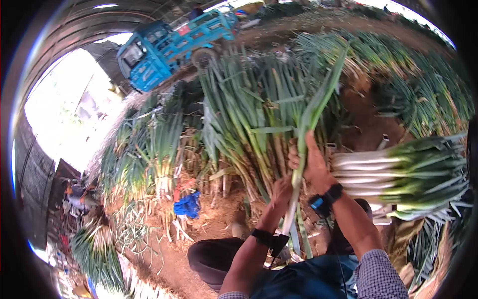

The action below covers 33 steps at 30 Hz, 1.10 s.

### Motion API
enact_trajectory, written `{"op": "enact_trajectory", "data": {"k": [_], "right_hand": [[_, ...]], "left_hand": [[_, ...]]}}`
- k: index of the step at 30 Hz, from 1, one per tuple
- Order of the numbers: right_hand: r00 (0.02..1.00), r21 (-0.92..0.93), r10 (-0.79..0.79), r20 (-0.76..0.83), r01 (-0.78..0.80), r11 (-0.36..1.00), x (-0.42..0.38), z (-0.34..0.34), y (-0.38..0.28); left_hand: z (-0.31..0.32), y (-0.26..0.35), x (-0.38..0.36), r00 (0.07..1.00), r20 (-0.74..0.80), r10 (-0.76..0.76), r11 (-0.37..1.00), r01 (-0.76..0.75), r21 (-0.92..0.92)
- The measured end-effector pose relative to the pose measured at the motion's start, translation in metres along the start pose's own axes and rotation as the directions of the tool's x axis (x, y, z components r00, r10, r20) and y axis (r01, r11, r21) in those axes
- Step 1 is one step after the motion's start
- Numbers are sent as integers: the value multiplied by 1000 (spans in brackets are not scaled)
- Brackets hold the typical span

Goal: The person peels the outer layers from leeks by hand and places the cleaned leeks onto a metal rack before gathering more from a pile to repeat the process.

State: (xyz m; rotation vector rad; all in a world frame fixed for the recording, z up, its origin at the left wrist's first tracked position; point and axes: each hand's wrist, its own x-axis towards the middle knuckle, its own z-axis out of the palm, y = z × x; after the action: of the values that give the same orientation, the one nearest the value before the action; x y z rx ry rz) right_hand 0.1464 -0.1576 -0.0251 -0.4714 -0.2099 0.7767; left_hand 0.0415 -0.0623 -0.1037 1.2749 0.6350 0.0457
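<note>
A long leek (318, 107) stands tilted before me, its green leaves up and its pale stalk pointing down toward my lap. Around its middle, where green turns pale, my right hand (314, 162) is closed with the thumb along the leaf. Lower down, my left hand (282, 191) is closed against the stalk, its fingertips mostly hidden. Loose strips of leaf hang below the hands. To the right lies a stack of leeks (378, 174) with clean white stalks, side by side. Upright leeks (239, 104) with browner stalks stand just beyond my hands.
More leek bundles (159, 129) stand on the left, and others (423, 94) lie at the far right. A blue plastic bag (187, 205) and leaf scraps lie on the soil. A blue cargo tricycle (174, 50) is parked behind. A leek bundle (99, 254) lies at lower left.
</note>
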Motion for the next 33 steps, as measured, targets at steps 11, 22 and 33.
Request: {"op": "enact_trajectory", "data": {"k": [11, 22, 33], "right_hand": [[997, 48, 61, 45, -63, 997, 0, 0, -4], [974, 25, -68, 216, 64, 998, 0, 17, -32], [982, -372, -184, -38, 157, 915, -24, 28, -14]], "left_hand": [[5, 4, -38, 996, 72, 59, 993, -51, -110], [8, -35, -56, 974, -166, 157, 971, -121, 207], [-31, -32, -29, 996, -5, 94, 986, -92, 138]]}}
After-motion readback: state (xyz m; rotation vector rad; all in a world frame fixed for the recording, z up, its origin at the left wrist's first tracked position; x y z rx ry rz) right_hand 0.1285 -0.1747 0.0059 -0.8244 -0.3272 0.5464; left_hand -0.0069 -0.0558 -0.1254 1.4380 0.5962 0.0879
